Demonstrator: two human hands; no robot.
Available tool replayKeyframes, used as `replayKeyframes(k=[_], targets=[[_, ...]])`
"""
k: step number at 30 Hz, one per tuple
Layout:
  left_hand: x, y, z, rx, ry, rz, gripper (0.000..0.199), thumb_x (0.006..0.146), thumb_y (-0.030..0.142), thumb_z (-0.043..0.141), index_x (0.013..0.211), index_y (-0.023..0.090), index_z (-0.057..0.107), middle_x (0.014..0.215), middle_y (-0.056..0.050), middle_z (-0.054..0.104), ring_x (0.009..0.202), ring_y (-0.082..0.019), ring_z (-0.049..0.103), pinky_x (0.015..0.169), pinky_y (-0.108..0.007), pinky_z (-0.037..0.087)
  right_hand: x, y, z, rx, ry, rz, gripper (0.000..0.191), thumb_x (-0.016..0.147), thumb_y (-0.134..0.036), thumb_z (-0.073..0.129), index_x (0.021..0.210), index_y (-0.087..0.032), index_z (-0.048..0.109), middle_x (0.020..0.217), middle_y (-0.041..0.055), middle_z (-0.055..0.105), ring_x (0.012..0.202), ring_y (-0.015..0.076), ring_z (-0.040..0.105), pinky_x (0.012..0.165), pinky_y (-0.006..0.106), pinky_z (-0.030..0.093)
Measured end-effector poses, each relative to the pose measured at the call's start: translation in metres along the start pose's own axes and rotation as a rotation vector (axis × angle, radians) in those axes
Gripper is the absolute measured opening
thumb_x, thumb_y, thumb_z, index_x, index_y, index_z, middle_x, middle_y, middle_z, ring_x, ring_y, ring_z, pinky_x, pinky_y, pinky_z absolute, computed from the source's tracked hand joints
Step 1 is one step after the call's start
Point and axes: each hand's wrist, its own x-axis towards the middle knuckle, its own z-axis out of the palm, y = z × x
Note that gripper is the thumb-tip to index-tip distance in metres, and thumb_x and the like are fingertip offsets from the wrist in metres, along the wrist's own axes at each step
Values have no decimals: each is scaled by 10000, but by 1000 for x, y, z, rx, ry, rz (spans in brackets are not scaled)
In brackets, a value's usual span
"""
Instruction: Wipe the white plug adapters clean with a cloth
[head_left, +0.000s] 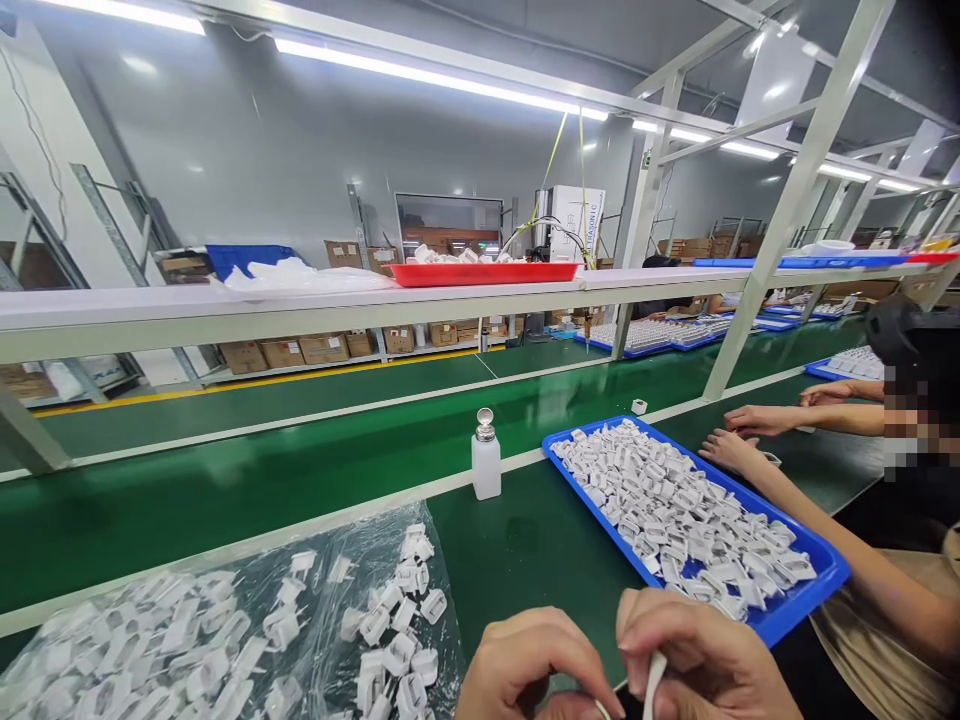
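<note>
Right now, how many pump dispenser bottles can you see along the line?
1. A white pump dispenser bottle with a metal top stands at the edge of the green bench, left of the blue tray of white plastic parts. Others farther down the line may be hidden.

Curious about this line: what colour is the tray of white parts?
The tray is bright blue, clearest in the head view.
</note>
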Motion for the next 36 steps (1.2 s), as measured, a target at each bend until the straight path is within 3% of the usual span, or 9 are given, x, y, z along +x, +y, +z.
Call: replayKeyframes(k=[8,16,20,24,27,29,31,33,36], targets=[[-12,-35,14,33,227,44,235,863,495,744,861,267,801,722,-56,752,626,-157,641,579,-257,419,12,-9,16,-21,132,-162,285,808,-400,845,1082,-366,776,762,14,676,648,139,653,556,197,519],[-1,-19,7,61,87,132,117,905,387,728,985,328,790,812,-40,765,780,-177,682,734,-265,507,12,-4,16,64,109,70,469,714,-418,906,1148,-360,738,868,3,645,696,135,659,640,201,537],[-7,-19,14,146,39,7,292,929,518,648,1114,347,796,895,-63,705,826,-191,668,767,-280,510,13,4,15,-56,120,153,558,678,-342,912,1189,-354,688,1027,16,625,874,174,655,786,239,537],[-9,-20,16,222,8,-47,304,937,521,626,964,300,833,913,-69,650,834,-185,649,783,-273,499,15,20,12,-85,131,281,813,572,-309,939,1310,-334,596,1278,67,590,1195,263,588,990,316,474],[-6,-22,15,227,82,-54,323,941,512,623,920,240,795,943,-86,719,876,-208,672,829,-292,497,13,31,11,98,188,319,920,456,-484,985,1281,-278,636,1225,97,638,1209,307,586,994,358,478],[-6,-24,15,271,215,-179,313,948,486,613,896,226,778,899,-82,757,846,-214,682,795,-293,495,9,35,13,269,256,328,871,522,-698,888,1240,-247,687,1203,123,678,1199,327,601,1011,396,477],[-6,-27,15,291,368,-349,333,928,496,623,869,207,779,797,-71,766,750,-206,669,690,-280,476,4,37,16,369,284,336,802,623,-779,775,1195,-218,728,1153,143,720,1136,331,640,963,408,502],[-6,-30,14,219,465,-490,379,866,542,685,845,179,788,707,-62,752,634,-178,623,579,-259,416,-1,39,20,349,280,381,624,677,-685,808,1057,-193,774,966,114,756,920,267,688,809,345,527],[-5,-35,10,-11,544,-607,479,715,603,814,831,139,797,660,-56,740,568,-138,573,541,-235,381,-4,43,23,304,308,473,382,720,-509,875,849,-164,773,716,38,706,648,140,608,632,246,462]])
